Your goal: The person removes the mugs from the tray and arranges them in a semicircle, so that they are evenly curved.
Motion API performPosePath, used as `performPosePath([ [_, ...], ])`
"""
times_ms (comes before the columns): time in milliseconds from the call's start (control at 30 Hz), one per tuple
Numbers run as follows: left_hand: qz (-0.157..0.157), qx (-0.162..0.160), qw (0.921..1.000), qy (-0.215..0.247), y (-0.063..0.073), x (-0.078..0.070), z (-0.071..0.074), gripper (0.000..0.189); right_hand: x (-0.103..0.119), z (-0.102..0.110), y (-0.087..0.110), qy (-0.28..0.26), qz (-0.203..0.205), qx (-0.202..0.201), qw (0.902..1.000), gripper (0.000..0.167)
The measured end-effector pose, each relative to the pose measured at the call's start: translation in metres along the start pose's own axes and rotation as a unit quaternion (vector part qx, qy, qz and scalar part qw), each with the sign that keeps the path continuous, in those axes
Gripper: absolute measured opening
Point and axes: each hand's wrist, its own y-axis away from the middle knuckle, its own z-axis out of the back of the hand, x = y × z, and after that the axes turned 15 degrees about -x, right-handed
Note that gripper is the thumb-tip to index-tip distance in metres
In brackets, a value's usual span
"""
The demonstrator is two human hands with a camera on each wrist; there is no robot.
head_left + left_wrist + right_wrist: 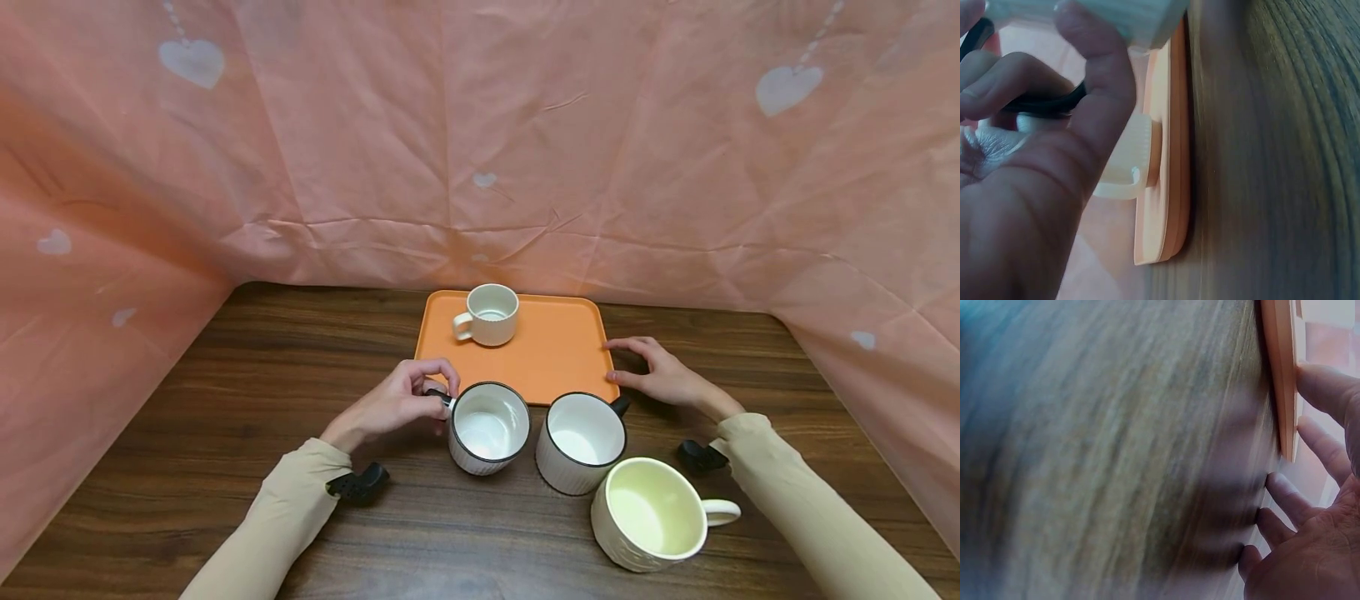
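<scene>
My left hand (393,406) grips the black handle (1054,105) of a white ribbed mug (489,421) with a black rim. This mug is upright at the near edge of the orange tray (558,350); whether its base touches the table cannot be told. At the tray's right edge, my right hand (667,377) touches the rim with thumb and forefinger (1325,450), the fingers loosely extended. A small cream cup (497,323) stands on the tray's left part, its handle leftward.
A second black-rimmed white mug (581,442) stands right of the gripped one, its black handle by the tray's near right corner. Closer to me is a wide pale yellow cup (648,517). Pink cloth (525,125) hangs behind the wooden table (225,417).
</scene>
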Motion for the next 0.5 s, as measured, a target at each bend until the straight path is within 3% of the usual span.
performPosePath([
  [233, 0.039, 0.031, 0.9987, -0.010, -0.002, 0.003, -0.002, 0.019, 0.000, -0.001, 0.000, 0.006, 0.002, 0.000, 1.0000, 0.051],
  [500, 0.083, 0.034, 0.9956, 0.027, -0.011, 0.010, 0.003, 0.015, 0.000, 0.000, 0.000, 0.007, 0.003, -0.003, 1.0000, 0.051],
])
